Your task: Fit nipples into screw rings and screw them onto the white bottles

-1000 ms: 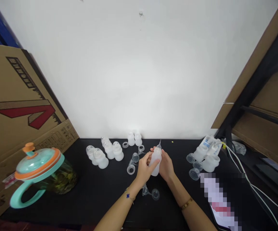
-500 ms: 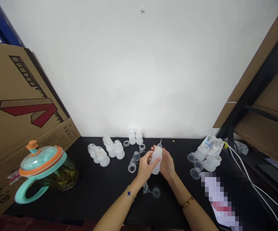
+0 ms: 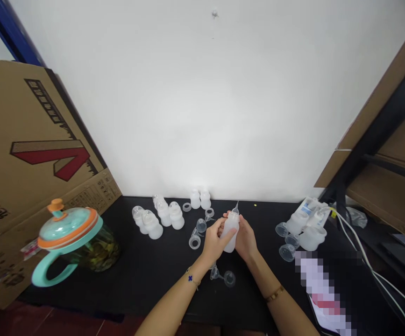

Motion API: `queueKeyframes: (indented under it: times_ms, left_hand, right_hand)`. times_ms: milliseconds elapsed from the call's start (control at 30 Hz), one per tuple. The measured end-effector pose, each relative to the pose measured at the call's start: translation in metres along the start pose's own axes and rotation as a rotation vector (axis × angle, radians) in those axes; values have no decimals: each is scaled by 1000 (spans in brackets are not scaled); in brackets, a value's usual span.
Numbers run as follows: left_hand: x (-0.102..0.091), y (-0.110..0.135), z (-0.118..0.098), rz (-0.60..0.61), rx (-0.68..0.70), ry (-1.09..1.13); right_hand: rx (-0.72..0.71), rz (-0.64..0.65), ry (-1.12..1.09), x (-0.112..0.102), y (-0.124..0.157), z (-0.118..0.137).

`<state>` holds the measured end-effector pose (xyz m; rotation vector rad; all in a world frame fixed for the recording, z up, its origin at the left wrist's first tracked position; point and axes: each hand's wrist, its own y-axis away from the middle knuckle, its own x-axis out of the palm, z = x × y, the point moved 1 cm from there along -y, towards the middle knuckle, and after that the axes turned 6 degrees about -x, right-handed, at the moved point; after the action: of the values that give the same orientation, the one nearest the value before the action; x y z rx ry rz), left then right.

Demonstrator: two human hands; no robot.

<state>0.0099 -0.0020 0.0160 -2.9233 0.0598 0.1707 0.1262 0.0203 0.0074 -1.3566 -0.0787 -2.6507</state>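
Observation:
A small white plastic bottle with a thin pointed tip stands upright between both my hands above the black table. My left hand wraps the bottle's left side, thumb across its body. My right hand closes round its right side and back. Several clear funnel-shaped caps lie just left of my hands. Two more caps lie below my wrists.
Several white bottles stand grouped at the back left, more bottles and clear caps at the right. A teal jug with an orange-rimmed lid sits at the left before a cardboard box. White cables and a shelf frame are on the right.
My hands and the bottle keep the same grip. The view has shifted slightly, so everything sits a little further right and up.

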Motion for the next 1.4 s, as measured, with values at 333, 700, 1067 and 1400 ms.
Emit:
queueKeyframes:
  times_ms: [333,700,1067,1400]
  left_hand:
    - [1,0,1,2,-6,9]
    - [0,0,-2,-4,-6,-5]
    - [1,1,0,-13,-7,-15]
    - [1,0,1,-21,3,-42]
  right_hand:
    - [-16,-2,19,0,1,-1]
    - [2,21,32,-10,-2,-6]
    - [28,21,44,-9,0,-6]
    - [-10,20,57,-9,-2,-7]
